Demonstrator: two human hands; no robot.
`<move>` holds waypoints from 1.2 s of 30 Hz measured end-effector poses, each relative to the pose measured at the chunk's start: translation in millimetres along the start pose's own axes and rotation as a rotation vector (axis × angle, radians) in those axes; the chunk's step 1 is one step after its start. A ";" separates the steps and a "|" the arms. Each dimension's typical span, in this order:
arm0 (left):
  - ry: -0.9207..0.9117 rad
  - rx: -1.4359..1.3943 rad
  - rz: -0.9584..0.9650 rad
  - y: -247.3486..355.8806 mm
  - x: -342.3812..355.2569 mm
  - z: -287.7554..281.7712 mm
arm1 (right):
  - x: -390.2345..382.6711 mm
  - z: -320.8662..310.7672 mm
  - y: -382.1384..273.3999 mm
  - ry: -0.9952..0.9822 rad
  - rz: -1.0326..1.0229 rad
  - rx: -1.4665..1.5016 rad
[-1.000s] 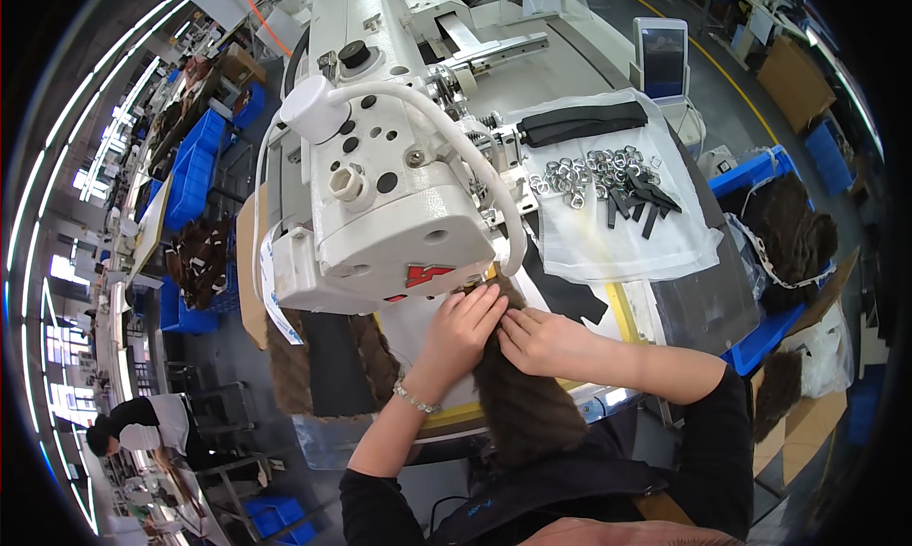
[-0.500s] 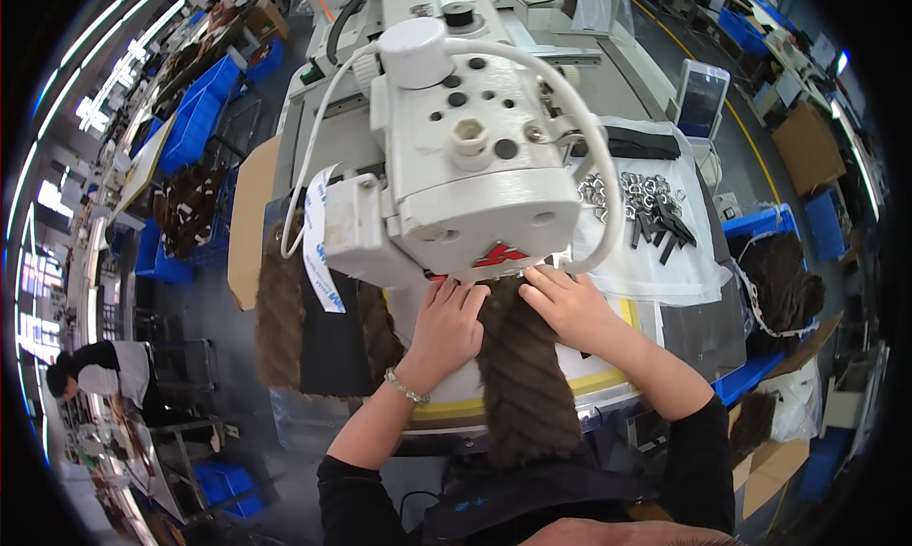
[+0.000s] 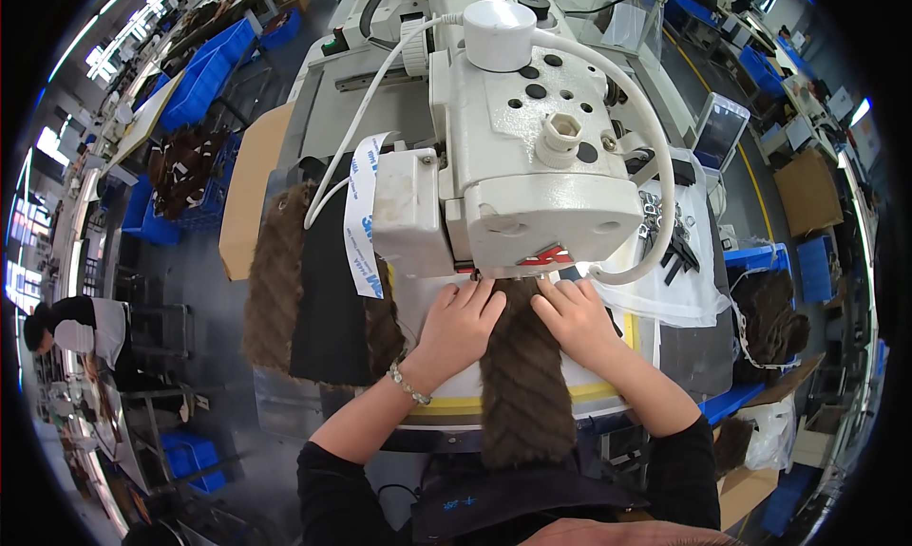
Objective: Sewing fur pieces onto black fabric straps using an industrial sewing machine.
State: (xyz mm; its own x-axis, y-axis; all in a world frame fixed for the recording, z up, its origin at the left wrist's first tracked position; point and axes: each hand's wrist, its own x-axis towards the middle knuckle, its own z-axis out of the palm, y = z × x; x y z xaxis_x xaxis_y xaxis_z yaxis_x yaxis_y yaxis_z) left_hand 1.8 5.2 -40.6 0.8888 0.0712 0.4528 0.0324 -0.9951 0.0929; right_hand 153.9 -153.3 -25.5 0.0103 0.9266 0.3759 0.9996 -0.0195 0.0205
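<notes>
A long brown fur strip point(image 3: 525, 385) runs from beneath the head of a white sewing machine point(image 3: 551, 199) toward me and hangs over the table's near edge. My left hand point(image 3: 454, 329) lies along its left side, fingers stretched out and fingertips touching the fur's edge. On the other side, my right hand point(image 3: 581, 326) rests with fingers extended and fingertips at the right edge. Both sets of fingertips reach close under the machine head, which hides the strip's far end. Neither hand visibly wraps around the fur.
Fur pieces with a black panel point(image 3: 328, 309) lie to the left. A white cloth with metal rings and black clips point(image 3: 676, 247) is at the right. A phone-like screen point(image 3: 719, 133) stands behind it. Blue bins point(image 3: 195, 461) and a seated person point(image 3: 90, 332) are farther left.
The view has shifted, so the machine head appears farther right. My hands stay beside the fur strip; my right fingers look slightly more spread.
</notes>
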 end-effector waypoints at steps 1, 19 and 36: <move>0.000 -0.009 -0.002 0.3 0.4 0.5 | -0.4 0.8 0.4 0.008 -0.015 -0.008; -0.009 0.083 0.039 0.4 0.8 -1.8 | 0.6 6.8 2.5 0.068 0.000 0.020; -0.026 0.028 0.000 -1.0 -2.7 0.2 | 1.9 5.6 -1.3 0.048 0.012 0.011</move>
State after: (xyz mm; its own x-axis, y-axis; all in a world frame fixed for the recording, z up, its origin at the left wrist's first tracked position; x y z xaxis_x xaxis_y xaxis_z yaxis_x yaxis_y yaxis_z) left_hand -0.6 6.0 -42.0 0.9003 0.0701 0.4296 0.0450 -0.9966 0.0684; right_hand 152.8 -149.5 -30.0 0.0210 0.9074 0.4198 0.9997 -0.0258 0.0057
